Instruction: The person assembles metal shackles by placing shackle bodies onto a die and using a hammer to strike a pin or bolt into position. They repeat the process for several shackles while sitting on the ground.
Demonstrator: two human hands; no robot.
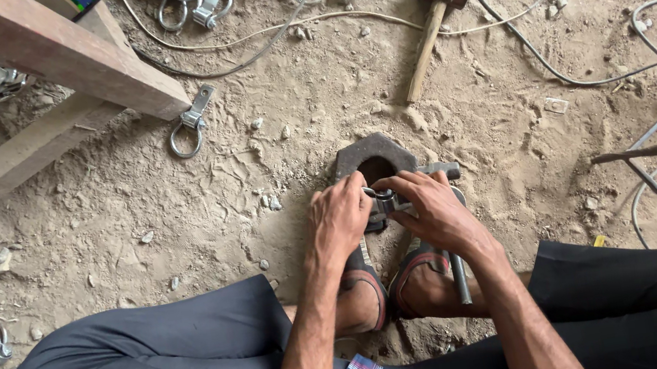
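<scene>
On the sandy floor (178, 224), left hand (340, 219) and right hand (435, 210) both pinch a metal clamp (384, 200).

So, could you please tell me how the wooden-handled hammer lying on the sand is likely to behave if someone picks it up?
The hammer would probably feel head-heavy, since its blocky metal head sits at one end of a slim wooden handle. It looks rigid, so it should not flex. Lying flat on loose sand, it seems unlikely to roll, though the dusty handle might be a little slippery.
</scene>
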